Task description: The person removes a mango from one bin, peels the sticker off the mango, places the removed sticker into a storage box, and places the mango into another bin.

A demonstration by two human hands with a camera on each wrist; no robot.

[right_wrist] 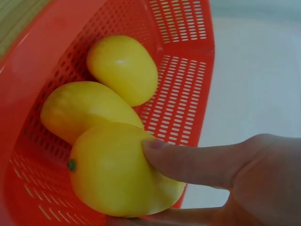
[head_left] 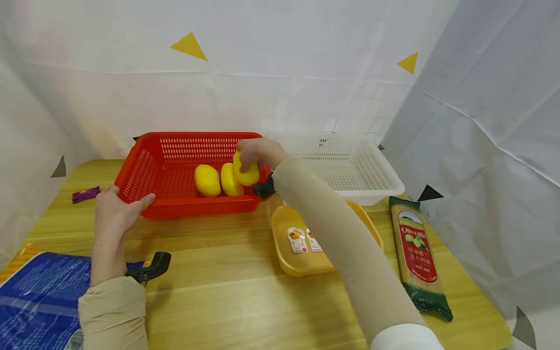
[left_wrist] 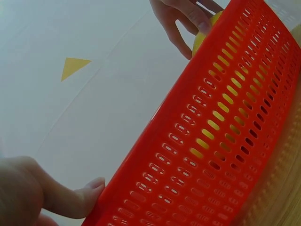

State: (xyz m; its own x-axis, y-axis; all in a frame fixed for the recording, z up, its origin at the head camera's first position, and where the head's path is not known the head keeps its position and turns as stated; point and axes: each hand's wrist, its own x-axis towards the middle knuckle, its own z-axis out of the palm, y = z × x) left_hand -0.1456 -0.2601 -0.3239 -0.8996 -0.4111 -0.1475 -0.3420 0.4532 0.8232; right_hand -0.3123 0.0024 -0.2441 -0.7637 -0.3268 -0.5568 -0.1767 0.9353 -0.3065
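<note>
A red plastic basket (head_left: 201, 209) stands at the back left of the table with three yellow mangoes inside. My left hand (head_left: 115, 214) grips its near left corner, thumb along the front rim. At the basket's right end my right hand (head_left: 261, 151) holds one mango (right_wrist: 120, 172) between thumb and fingers; a small green stem end shows on it. That mango overlaps the middle mango (right_wrist: 84, 106) in the right wrist view. The third mango (head_left: 207, 180) lies farther left on the basket floor.
A white basket (head_left: 380, 194) stands right of the red one. Under my right forearm is a yellow tray (head_left: 284, 243) with two labelled cards (head_left: 297, 240). A spaghetti pack (head_left: 417, 253) lies right, a blue bag (head_left: 43, 296) front left, a purple wrapped item (head_left: 85, 194) back left.
</note>
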